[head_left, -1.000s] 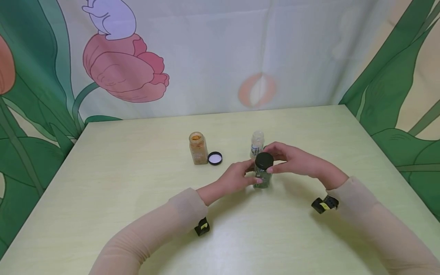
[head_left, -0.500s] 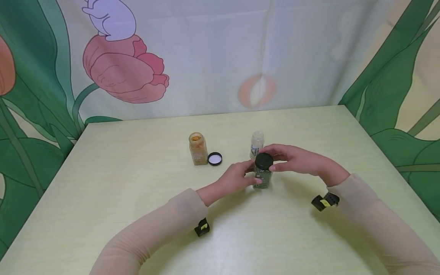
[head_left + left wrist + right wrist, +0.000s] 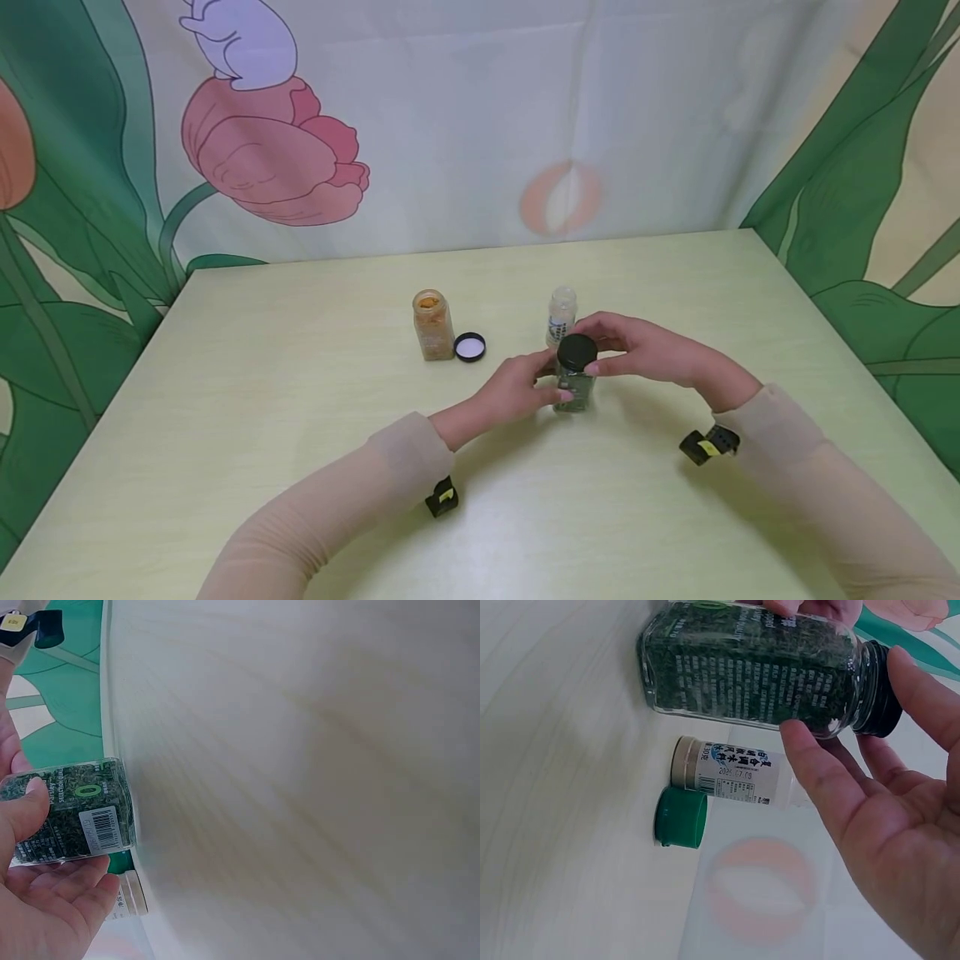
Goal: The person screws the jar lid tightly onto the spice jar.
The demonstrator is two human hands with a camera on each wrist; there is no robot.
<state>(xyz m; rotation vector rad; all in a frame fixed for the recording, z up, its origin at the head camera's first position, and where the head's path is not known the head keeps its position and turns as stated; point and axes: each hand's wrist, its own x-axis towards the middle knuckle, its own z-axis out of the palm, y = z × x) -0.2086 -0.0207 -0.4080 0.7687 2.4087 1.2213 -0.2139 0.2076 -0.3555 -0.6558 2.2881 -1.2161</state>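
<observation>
A glass jar of dried parsley (image 3: 71, 791) stands upright in front of me, its black lid (image 3: 577, 353) on top. My left hand (image 3: 517, 387) grips the jar's body, thumb across the front and fingers behind. From the right, my right hand (image 3: 648, 350) pinches the lid between thumb and fingers. In the right wrist view that thumb lies along the black lid's edge, while one fingertip reaches down toward the glass. Green flakes and printed label text show through the jar's side.
Behind the parsley jar stands a clear seasoning bottle (image 3: 731, 772), uncapped, beside a green cap (image 3: 681, 817). Further left on the table (image 3: 300, 375) is an open jar of orange-brown seasoning (image 3: 433, 329), its black lid upturned next to it. A printed curtain (image 3: 450, 125) hangs behind.
My right hand has shifted very slightly about the black lid. The left hand and parsley jar stay in place, as do the other containers.
</observation>
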